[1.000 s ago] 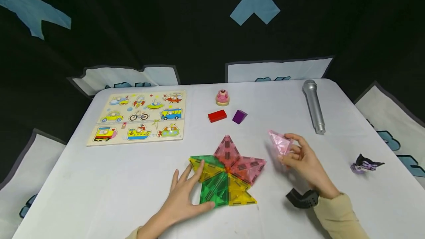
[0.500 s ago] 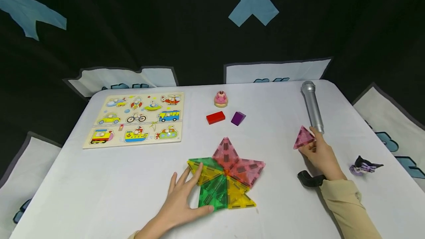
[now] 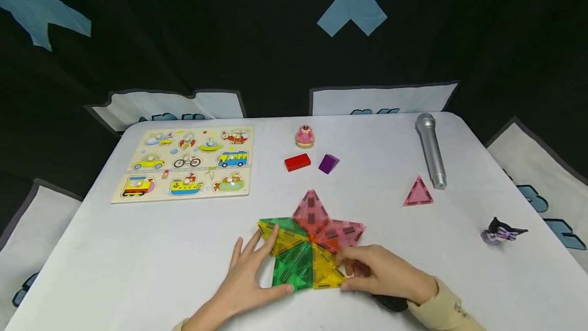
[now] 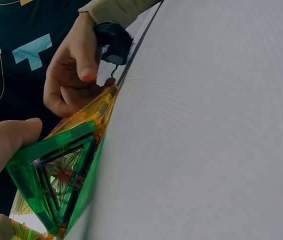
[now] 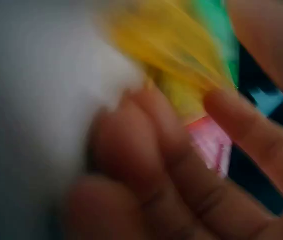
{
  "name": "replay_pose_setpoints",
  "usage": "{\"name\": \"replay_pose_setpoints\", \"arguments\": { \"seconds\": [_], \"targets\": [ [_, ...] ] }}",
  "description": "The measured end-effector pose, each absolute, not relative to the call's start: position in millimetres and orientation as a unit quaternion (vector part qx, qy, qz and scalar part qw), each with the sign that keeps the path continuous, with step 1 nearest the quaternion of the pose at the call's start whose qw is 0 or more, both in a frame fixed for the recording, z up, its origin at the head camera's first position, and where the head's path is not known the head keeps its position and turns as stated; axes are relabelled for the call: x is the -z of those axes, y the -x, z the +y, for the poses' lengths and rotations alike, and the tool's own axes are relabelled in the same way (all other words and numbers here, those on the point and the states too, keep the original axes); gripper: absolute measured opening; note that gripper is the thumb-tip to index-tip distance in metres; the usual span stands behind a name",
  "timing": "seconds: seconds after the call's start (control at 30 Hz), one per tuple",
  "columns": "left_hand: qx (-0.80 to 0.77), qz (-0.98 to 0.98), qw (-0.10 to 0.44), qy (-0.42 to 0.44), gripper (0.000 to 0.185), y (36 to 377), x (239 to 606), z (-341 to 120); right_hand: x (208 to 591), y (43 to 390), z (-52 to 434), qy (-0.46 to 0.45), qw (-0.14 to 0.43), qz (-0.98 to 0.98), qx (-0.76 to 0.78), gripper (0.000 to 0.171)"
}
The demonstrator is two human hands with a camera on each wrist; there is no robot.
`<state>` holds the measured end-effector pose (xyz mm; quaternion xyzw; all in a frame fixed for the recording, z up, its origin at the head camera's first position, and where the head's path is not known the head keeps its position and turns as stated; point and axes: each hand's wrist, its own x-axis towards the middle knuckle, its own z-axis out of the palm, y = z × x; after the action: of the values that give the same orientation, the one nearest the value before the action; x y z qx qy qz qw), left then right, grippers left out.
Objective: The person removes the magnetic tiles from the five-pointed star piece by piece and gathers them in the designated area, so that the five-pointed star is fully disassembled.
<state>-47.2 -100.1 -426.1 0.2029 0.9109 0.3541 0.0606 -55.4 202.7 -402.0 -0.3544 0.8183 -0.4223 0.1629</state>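
Note:
A star-like build of see-through magnetic tiles sits at the table's front middle in the head view, with green tiles [image 3: 292, 267], yellow tiles [image 3: 325, 274] and pink tiles [image 3: 311, 212]. My left hand [image 3: 250, 275] spreads along its left side, the index finger on a yellow tile and the thumb at the green edge. On the opposite side, my right hand [image 3: 378, 272] pinches the yellow part with curled fingers, which cover some of it. In the left wrist view, a green triangular tile [image 4: 56, 177] stands tilted beside the left thumb. A lone pink triangle tile [image 3: 418, 193] lies apart to the right.
A wooden vehicle puzzle board [image 3: 184, 165] lies at the back left. Behind the star are a red block [image 3: 297, 162], a purple block [image 3: 328, 163] and a small pink toy [image 3: 305, 137]. A grey microphone [image 3: 431, 149] and a purple-black toy [image 3: 501, 231] are on the right.
My right hand carried the pink triangle tile right, let it go near the microphone, then came back left to the yellow part of the star. The left hand has stayed in place.

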Motion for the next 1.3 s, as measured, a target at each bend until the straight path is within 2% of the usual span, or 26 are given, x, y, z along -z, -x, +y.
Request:
{"name": "replay_pose_setpoints", "arguments": {
  "seconds": [0.17, 0.5, 0.63, 0.87, 1.07, 1.17, 1.3],
  "targets": [
    [-0.351, 0.91, 0.057, -0.213, 0.101, 51.8, 426.2, -98.0, 401.5, 45.6, 189.0, 0.338, 0.144, 0.844, 0.39, 0.043],
    [-0.349, 0.911, 0.061, -0.211, 0.102, 51.3, 424.6, -99.0, 411.7, 41.7, 183.4, 0.401, 0.156, 0.778, 0.458, 0.02],
    [-0.346, 0.912, 0.061, -0.212, 0.102, 47.9, 425.3, -100.2, 412.7, 40.4, 183.2, 0.405, 0.169, 0.769, 0.465, 0.02],
    [-0.339, 0.915, 0.058, -0.209, 0.102, 45.1, 424.4, -105.0, 410.9, 41.1, 179.1, 0.441, 0.136, 0.769, 0.443, 0.021],
    [-0.347, 0.913, 0.055, -0.207, 0.099, 44.9, 423.2, -105.2, 402.7, 42.8, 184.1, 0.432, 0.171, 0.738, 0.489, 0.026],
    [-0.351, 0.911, 0.058, -0.208, 0.099, 45.1, 423.2, -104.1, 392.2, 50.3, 193.5, 0.397, 0.123, 0.743, 0.525, 0.03],
    [-0.352, 0.911, 0.062, -0.207, 0.099, 45.3, 423.5, -103.6, 377.8, 83.5, 219.9, 0.28, 0.037, 0.811, 0.513, 0.031]
  ]
}}
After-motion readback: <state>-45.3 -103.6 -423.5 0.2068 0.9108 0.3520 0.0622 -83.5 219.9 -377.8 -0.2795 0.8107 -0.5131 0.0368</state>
